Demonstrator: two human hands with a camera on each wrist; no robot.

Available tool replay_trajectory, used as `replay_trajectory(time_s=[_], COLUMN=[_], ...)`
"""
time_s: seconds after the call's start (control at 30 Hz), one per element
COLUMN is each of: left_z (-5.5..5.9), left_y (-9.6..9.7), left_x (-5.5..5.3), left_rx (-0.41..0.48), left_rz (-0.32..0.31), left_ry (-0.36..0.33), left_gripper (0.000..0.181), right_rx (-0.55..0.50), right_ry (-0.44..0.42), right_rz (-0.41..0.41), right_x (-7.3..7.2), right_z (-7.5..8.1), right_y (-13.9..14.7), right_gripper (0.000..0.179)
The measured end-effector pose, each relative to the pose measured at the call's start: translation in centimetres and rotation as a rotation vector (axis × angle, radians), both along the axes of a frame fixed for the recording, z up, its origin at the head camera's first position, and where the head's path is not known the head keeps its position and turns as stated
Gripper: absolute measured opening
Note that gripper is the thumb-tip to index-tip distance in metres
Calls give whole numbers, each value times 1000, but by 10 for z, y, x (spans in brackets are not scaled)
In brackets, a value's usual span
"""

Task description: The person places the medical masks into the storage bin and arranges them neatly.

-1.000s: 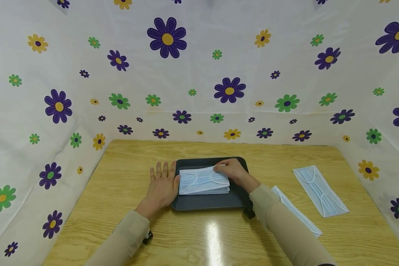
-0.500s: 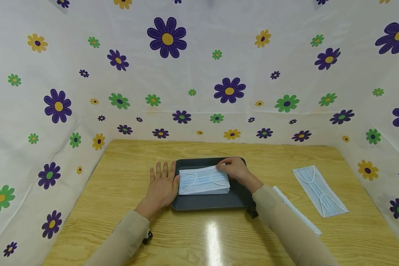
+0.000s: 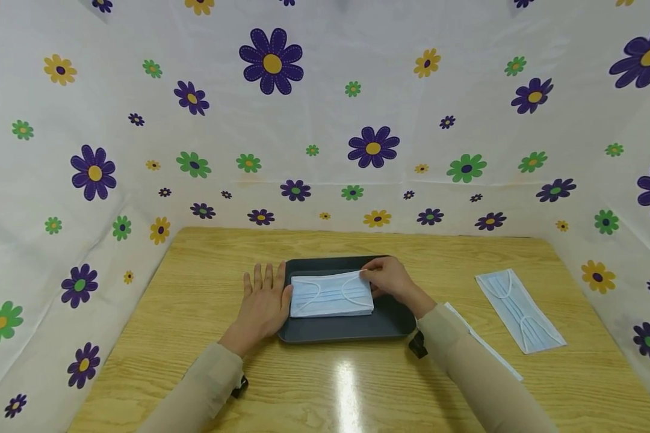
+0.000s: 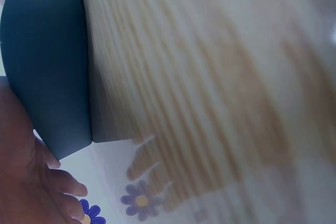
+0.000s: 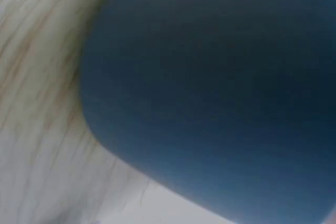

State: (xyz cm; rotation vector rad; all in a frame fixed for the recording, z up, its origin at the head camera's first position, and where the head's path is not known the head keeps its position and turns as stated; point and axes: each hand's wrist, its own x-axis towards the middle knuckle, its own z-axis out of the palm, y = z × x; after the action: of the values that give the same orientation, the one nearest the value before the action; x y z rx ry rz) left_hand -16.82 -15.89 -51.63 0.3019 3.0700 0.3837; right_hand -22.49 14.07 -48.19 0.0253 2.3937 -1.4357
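Note:
A small stack of light-blue pleated face masks [image 3: 325,296] with white ear loops lies in a dark grey tray [image 3: 352,329]. My left hand [image 3: 262,305] lies with straight fingers along the tray's left end, its thumb against the rim. At the stack's upper right corner, my right hand [image 3: 394,280] pinches the edge of the top mask between thumb and fingers. In the left wrist view, the left hand [image 4: 31,174] is beside the tray's outer wall [image 4: 47,66]. The right wrist view is mostly filled by the tray [image 5: 210,93]; the right fingers are hidden there.
Two more masks lie on the wooden table [image 3: 211,258] to the right: a flat mask [image 3: 522,311] and a second mask [image 3: 484,344] partly hidden by the right sleeve. A white flower-printed cloth [image 3: 314,120] encloses the back and sides.
My right hand has shifted slightly right along the stack's edge. The top mask, tilted before, now lies more evenly over the others. The left hand has stayed in place.

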Motion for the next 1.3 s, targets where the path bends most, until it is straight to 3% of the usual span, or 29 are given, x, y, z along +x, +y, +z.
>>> replay_trajectory(time_s=[0.67, 1.3], left_z=[1, 2], left_y=[0, 1], left_x=[0, 0], left_rx=[10, -3], left_rz=[4, 4], left_ry=[-10, -18], left_gripper=[67, 68], right_rx=[23, -104], right_ry=[29, 51], right_rz=[27, 39], right_x=[0, 11], right_z=[4, 18], right_y=[2, 37], right_gripper=[34, 40])
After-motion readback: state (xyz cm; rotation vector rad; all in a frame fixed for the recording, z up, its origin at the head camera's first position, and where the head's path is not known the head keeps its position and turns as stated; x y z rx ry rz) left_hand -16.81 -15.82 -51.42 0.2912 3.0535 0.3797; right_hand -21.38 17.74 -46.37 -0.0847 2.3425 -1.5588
